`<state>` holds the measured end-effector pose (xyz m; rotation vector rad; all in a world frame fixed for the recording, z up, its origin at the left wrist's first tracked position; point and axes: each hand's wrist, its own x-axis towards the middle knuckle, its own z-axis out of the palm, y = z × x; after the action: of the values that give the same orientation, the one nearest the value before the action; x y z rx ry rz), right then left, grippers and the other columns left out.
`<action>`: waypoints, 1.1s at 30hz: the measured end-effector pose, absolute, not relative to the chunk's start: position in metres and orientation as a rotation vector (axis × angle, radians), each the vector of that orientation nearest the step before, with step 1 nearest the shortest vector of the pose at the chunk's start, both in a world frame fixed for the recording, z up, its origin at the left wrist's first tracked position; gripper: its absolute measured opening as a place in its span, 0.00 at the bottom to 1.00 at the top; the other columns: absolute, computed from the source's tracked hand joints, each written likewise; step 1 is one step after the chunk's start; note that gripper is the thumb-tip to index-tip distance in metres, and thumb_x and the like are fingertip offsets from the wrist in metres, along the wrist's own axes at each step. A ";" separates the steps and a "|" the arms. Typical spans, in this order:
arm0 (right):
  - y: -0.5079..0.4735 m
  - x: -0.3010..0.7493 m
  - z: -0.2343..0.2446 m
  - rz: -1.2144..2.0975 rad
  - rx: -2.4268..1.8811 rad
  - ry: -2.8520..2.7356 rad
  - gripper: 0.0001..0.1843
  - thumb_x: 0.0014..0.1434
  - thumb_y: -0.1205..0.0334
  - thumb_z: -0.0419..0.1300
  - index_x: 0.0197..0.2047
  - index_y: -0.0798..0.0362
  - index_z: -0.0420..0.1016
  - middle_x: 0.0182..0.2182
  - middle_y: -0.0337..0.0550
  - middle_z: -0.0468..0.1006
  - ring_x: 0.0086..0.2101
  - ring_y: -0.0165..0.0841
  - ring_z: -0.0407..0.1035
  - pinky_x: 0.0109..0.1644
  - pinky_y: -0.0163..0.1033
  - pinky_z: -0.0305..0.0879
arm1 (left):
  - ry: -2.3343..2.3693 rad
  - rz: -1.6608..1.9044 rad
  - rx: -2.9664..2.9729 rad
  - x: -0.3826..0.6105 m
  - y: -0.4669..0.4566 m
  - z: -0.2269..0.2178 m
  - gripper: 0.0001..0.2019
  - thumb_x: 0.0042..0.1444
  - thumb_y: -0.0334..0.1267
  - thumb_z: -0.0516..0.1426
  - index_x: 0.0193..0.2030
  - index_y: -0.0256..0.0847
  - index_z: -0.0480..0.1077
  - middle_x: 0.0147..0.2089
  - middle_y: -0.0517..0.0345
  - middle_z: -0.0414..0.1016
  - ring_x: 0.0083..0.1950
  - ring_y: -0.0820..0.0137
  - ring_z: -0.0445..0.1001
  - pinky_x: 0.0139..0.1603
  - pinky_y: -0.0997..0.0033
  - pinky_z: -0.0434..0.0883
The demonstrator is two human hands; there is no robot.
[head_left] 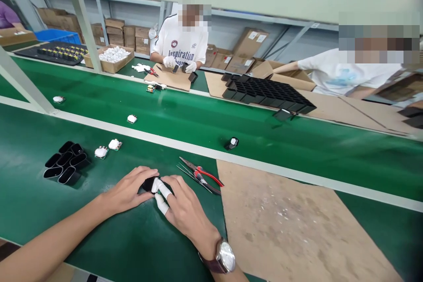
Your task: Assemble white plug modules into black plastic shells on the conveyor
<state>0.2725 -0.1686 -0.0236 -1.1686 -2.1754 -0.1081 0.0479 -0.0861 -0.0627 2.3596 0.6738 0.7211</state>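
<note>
My left hand [128, 188] is closed around a small black plastic case [148, 183], holding it just above the green bench. At the case's mouth, my right hand [187, 207] pinches a small circuit board topped with white putty [155, 186]; how deep the board sits is hidden by the fingers. White covers wrap the thumb and a finger of that hand. Left of my hands stand several open black cases [65, 160] in a cluster. Near them lie two white-topped circuit boards [101, 152]. Red-handled pliers [201, 175] and tweezers [194, 176] rest beyond my right hand.
A stained cardboard sheet [291, 224] covers the bench at right. Beyond a pale rail [165, 144], a green belt [185, 119] carries boards and a filled case [231, 142]. Co-workers sit opposite, near rows of black cases [267, 92] and a box of white pieces [110, 64].
</note>
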 end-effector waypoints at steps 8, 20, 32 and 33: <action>-0.168 0.274 -0.029 0.143 -1.165 -2.152 0.12 0.68 0.68 0.64 0.53 0.53 0.72 0.59 0.57 0.75 0.56 0.50 0.70 0.55 0.58 0.78 | 0.700 0.618 2.160 0.047 -0.090 -0.060 0.30 0.67 0.38 0.63 0.72 0.52 0.58 0.67 0.50 0.73 0.67 0.59 0.76 0.67 0.56 0.76; -0.167 0.273 -0.047 0.269 -1.245 -2.108 0.17 0.72 0.69 0.56 0.61 0.50 0.71 0.53 0.54 0.75 0.49 0.43 0.75 0.51 0.52 0.80 | 0.439 0.912 2.304 0.047 -0.084 -0.056 0.10 0.67 0.29 0.63 0.52 0.43 0.74 0.54 0.46 0.77 0.51 0.65 0.82 0.51 0.67 0.79; -0.161 0.279 -0.041 0.452 -1.211 -2.068 0.18 0.72 0.66 0.58 0.64 0.46 0.71 0.51 0.47 0.77 0.48 0.39 0.75 0.54 0.48 0.77 | 0.407 0.864 2.339 0.049 -0.083 -0.045 0.05 0.69 0.31 0.61 0.48 0.44 0.75 0.54 0.47 0.82 0.50 0.63 0.81 0.50 0.61 0.79; -0.160 0.280 -0.044 0.497 -1.202 -1.996 0.19 0.73 0.65 0.57 0.65 0.47 0.69 0.52 0.47 0.77 0.49 0.38 0.75 0.55 0.47 0.77 | 0.421 0.876 2.342 0.050 -0.085 -0.045 0.05 0.69 0.31 0.61 0.48 0.44 0.75 0.53 0.47 0.82 0.50 0.63 0.81 0.50 0.60 0.79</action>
<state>0.2805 -0.1600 -0.0435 -1.2017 -1.9961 0.4973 0.0499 -0.0847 -0.0449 2.3422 0.4210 0.8755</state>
